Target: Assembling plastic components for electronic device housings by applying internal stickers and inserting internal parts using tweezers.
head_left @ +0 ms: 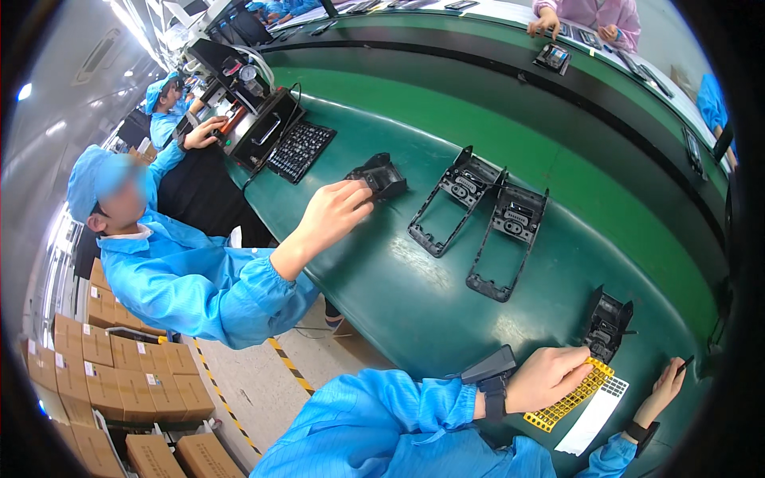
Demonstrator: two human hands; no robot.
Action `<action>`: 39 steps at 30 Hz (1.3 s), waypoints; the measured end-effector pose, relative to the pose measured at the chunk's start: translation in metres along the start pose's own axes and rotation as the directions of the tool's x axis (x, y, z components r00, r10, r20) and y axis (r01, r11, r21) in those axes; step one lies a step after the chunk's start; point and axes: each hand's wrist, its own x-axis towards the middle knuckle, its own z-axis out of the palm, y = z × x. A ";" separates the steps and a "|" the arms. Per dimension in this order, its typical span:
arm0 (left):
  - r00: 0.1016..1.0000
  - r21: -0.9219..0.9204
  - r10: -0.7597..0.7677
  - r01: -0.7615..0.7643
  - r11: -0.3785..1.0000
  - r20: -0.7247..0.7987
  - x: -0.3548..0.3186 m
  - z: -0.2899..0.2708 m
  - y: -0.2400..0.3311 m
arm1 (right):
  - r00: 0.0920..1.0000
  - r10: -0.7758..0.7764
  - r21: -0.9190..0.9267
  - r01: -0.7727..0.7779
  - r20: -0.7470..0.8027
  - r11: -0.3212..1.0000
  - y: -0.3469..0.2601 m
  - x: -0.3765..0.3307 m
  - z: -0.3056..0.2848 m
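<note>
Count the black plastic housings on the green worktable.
4: one housing at the co-worker's hand, two housings mid-view, one housing near the wearer's left hand. More may be hidden.

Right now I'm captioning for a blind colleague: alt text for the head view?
Person's left hand touches a perforated yellow sheet; right hand holds a small dark object. Black frames lie on a green bench, a co-worker alongside.

Room between frames (516, 220) and left hand (548, 381)

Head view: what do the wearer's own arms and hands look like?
Light blue sleeves on both arms. The left hand and right hand are ungloved. A black strap with a dark, angular piece is on the left wrist; a black band on the right.
</note>
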 end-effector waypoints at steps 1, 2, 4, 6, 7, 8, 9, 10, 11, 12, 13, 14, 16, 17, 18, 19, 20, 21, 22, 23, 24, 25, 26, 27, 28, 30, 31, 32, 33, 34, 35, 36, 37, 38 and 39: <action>1.000 -0.002 -0.001 0.001 1.000 0.002 0.000 0.000 0.000 | 1.000 0.016 -0.005 -0.016 0.015 1.000 0.000 0.000 -0.002; 1.000 -0.015 -0.012 0.012 1.000 0.000 0.001 0.000 0.000 | 1.000 0.017 -0.007 -0.017 0.013 1.000 0.002 0.001 -0.003; 1.000 -0.028 -0.024 0.024 0.999 -0.003 0.001 0.000 0.000 | 1.000 0.002 0.035 -0.002 0.004 0.999 0.009 0.004 -0.004; 1.000 -0.034 -0.031 0.030 0.999 -0.002 0.001 0.000 -0.001 | 0.999 0.025 0.014 -0.025 0.040 1.000 0.011 0.008 -0.011; 1.000 -0.034 -0.031 0.031 0.999 -0.001 0.002 0.000 -0.001 | 0.996 0.048 -0.006 -0.048 0.074 0.999 0.012 0.008 -0.013; 0.999 -0.033 -0.034 0.034 0.999 0.000 0.002 -0.001 0.000 | 0.996 0.049 -0.007 -0.048 0.074 0.999 0.012 0.009 -0.012; 0.999 -0.033 -0.036 0.036 0.999 0.001 0.002 -0.001 0.000 | 0.996 0.046 -0.005 -0.046 0.070 0.999 0.011 0.008 -0.011; 0.999 -0.033 -0.037 0.037 0.999 0.001 0.002 -0.001 -0.001 | 0.997 0.043 -0.003 -0.043 0.067 0.999 0.011 0.008 -0.010; 0.999 -0.033 -0.036 0.036 0.999 -0.001 0.002 -0.001 -0.001 | 0.997 0.043 -0.004 -0.043 0.067 0.999 0.012 0.009 -0.010; 0.999 -0.032 -0.035 0.035 0.999 -0.003 0.002 -0.001 -0.002 | 0.997 0.040 -0.002 -0.040 0.073 0.999 0.013 0.010 -0.010; 0.999 -0.033 -0.036 0.036 0.999 -0.002 0.002 -0.001 -0.001 | 0.996 0.036 0.000 -0.036 0.079 0.999 0.013 0.010 -0.010; 0.999 -0.033 -0.039 0.039 0.999 -0.002 0.002 -0.002 -0.001 | 0.996 0.036 0.000 -0.036 0.078 0.999 0.013 0.009 -0.009; 0.999 -0.035 -0.042 0.042 0.999 0.000 0.002 -0.002 0.000 | 0.999 0.019 0.025 -0.020 0.044 0.999 0.011 0.006 -0.006; 0.999 -0.031 -0.044 0.044 0.999 -0.002 0.002 -0.001 0.000 | 0.999 0.020 0.025 -0.021 0.045 0.999 0.005 0.002 -0.001; 0.999 -0.028 -0.046 0.046 0.999 -0.004 0.001 -0.001 0.000 | 1.000 0.023 0.005 -0.023 0.021 1.000 -0.003 -0.003 0.005; 0.999 -0.031 -0.048 0.048 0.998 -0.002 0.001 0.000 -0.001 | 1.000 0.025 -0.018 -0.025 -0.006 1.000 -0.008 -0.006 0.007; 0.999 -0.036 -0.049 0.049 0.998 -0.007 0.000 0.001 -0.002 | 1.000 0.026 -0.022 -0.027 -0.009 0.999 -0.005 -0.005 0.004; 0.999 -0.043 -0.051 0.051 0.998 -0.011 -0.001 0.003 -0.003 | 1.000 0.017 0.007 -0.017 0.014 1.000 0.000 -0.001 0.001; 0.998 -0.041 -0.061 0.061 0.997 -0.011 -0.001 0.002 -0.002 | 0.999 0.006 0.036 -0.007 0.032 0.999 0.002 0.000 -0.001; 0.998 -0.051 -0.064 0.064 0.997 -0.001 0.000 0.001 -0.002 | 1.000 0.009 0.027 -0.009 0.021 1.000 0.004 0.000 -0.004; 0.998 -0.041 -0.060 0.058 0.997 -0.028 0.000 0.001 -0.001 | 1.000 -0.001 0.018 0.000 0.021 1.000 0.005 0.000 -0.008; 0.997 -0.042 -0.060 0.058 0.997 -0.049 0.001 0.003 -0.002 | 1.000 -0.008 -0.002 0.008 0.015 1.000 -0.003 -0.005 -0.010; 0.995 -0.037 -0.067 0.065 0.997 -0.069 0.003 0.002 -0.005 | 0.999 -0.022 -0.043 0.023 0.029 0.999 -0.011 -0.009 -0.007; 0.992 -0.062 -0.095 0.090 0.994 -0.081 0.004 0.000 -0.004 | 0.997 -0.073 -0.123 0.071 -0.005 0.990 -0.022 -0.019 0.003; 0.982 -0.089 -0.180 0.174 0.981 -0.059 0.005 -0.001 -0.004 | 0.997 -0.081 -0.113 0.082 0.012 0.990 -0.037 -0.033 0.014; 0.955 -0.066 -0.290 0.286 0.956 -0.064 0.003 -0.006 -0.004 | 0.982 -0.041 0.014 0.039 0.186 0.999 -0.071 -0.061 0.031; 0.926 -0.229 -0.371 0.349 0.909 -0.063 -0.002 -0.002 -0.016 | 0.982 -0.055 -0.081 0.071 0.180 0.994 -0.089 -0.080 0.045; 0.940 -0.219 -0.335 0.314 0.924 -0.066 0.002 -0.007 -0.013 | 0.972 0.044 -0.082 -0.026 0.232 0.996 -0.106 -0.098 0.054; 0.924 -0.366 -0.379 0.340 0.866 -0.039 0.003 -0.008 -0.012 | 0.932 0.075 -0.089 -0.046 0.355 0.995 -0.114 -0.112 0.053; 0.933 -0.364 -0.358 0.323 0.874 -0.031 0.002 -0.007 -0.023 | 0.879 0.126 -0.110 -0.084 0.461 0.990 -0.128 -0.129 0.057; 0.929 -0.385 -0.353 0.285 0.878 -0.116 0.004 -0.003 -0.026 | 0.820 0.124 -0.144 -0.051 0.559 0.988 -0.133 -0.141 0.064; 0.929 -0.374 -0.350 0.286 0.882 -0.115 0.005 -0.003 -0.028 | 0.736 0.224 -0.181 -0.140 0.639 0.974 -0.143 -0.152 0.070; 0.931 -0.363 -0.346 0.284 0.887 -0.115 0.005 -0.004 -0.027 | 0.652 0.309 -0.298 -0.132 0.692 0.945 -0.146 -0.157 0.071; 0.926 -0.378 -0.359 0.294 0.878 -0.115 0.007 -0.001 -0.024 | 0.610 0.333 -0.326 -0.127 0.719 0.937 -0.143 -0.163 0.073; 0.920 -0.391 -0.373 0.302 0.869 -0.118 0.009 0.001 -0.022 | 0.588 0.348 -0.330 -0.142 0.730 0.933 -0.141 -0.169 0.074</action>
